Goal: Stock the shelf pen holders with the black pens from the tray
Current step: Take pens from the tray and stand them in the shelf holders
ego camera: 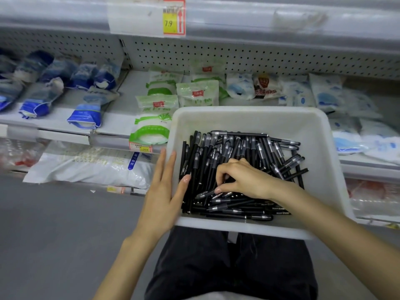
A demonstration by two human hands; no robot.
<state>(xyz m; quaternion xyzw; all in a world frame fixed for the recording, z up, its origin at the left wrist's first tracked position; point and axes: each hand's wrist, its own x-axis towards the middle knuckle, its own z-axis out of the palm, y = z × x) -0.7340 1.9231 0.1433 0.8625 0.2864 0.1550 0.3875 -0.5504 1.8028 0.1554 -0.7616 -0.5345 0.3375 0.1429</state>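
Note:
A white plastic tray [249, 118] rests on my lap and holds a heap of several black pens [242, 148] with clear caps. My left hand [164, 191] lies flat with straight fingers along the tray's left wall, thumb reaching inside against the pens. My right hand [242, 178] is down in the heap, its fingers curled and its fingertips pinching one or more black pens near the tray's front. No pen holders are in view.
Store shelves [65, 124] stand ahead with blue, green and white bagged goods. A yellow 7.9 price tag [171, 22] hangs on the upper shelf edge. A large white sack [86, 167] lies on the lowest shelf. Grey floor spreads at the left.

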